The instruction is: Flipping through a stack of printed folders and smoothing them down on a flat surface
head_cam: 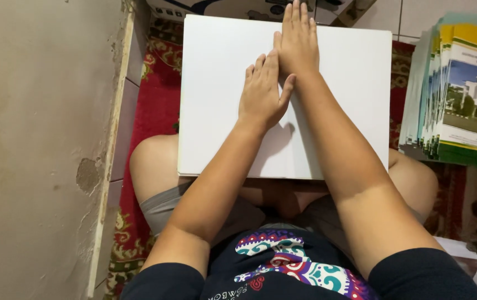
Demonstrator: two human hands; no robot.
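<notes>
Both hands lie flat, fingers extended and gripping nothing, on a large white sheet (216, 100) that rests across the seated person's knees. Left hand (262, 94) presses palm-down near the sheet's middle, fingers pointing toward twelve o'clock. Right hand (298, 41) sits just beyond it, at about one o'clock from the left, its fingertips reaching the far edge of the sheet; the left fingertips touch the heel of the right hand.

The sheet itself looks stiff and blank (whether it is a single card or a folded stack cannot be told from this angle), with its near edge at the thighs and its far edge over a red patterned rug (155, 100).

At three o'clock, well apart from the hands, stands a pile of printed booklets (461, 94) with green and yellow borders and a building photograph on the cover. A bare plaster wall (38, 139) fills the nine o'clock side.

To press or smooth well here, I judge that the palms should stay flat and move with even weight along one line, the sheet kept square on the knees so it does not slide.
</notes>
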